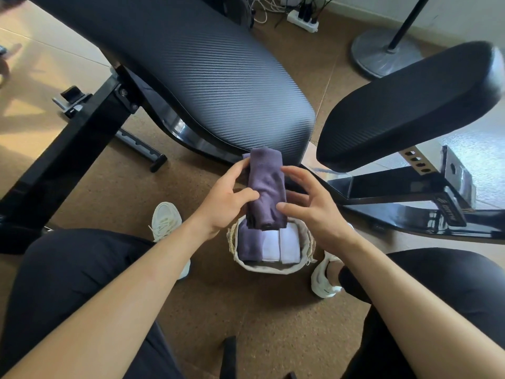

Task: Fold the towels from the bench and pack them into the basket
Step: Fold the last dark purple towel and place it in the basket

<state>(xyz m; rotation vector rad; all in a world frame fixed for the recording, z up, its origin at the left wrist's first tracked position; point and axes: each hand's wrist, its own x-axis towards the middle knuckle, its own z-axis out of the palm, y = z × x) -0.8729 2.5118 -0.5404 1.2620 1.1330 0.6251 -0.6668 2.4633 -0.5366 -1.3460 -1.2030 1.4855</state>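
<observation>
Purple towel [266,187]: folded into a narrow long bundle, held in the air just above the basket, its near end hanging over the basket's far rim
Left hand [226,198]: clamped on the towel's left side, thumb pressed on the top face, fingers curled round the far edge
Right hand [311,203]: fingers spread and loosely curved beside the towel's right edge; thumb tip touching the cloth, the other fingers apart from it, so not closed on it
Basket [273,268]: small, round, with a pale cloth lining, standing on the floor between the person's two white shoes
Packed purple towel [250,246]: folded, standing on edge in the left part of the basket
White towels [278,246]: two folded, side by side, to the right of the packed purple one, touching it
Worktop [207,77]: black padded bench with a woven-look cover, bare on top, just beyond the held towel
Floor [273,310]: brown, speckled
Legs: in dark trousers, one on each side of the basket
</observation>
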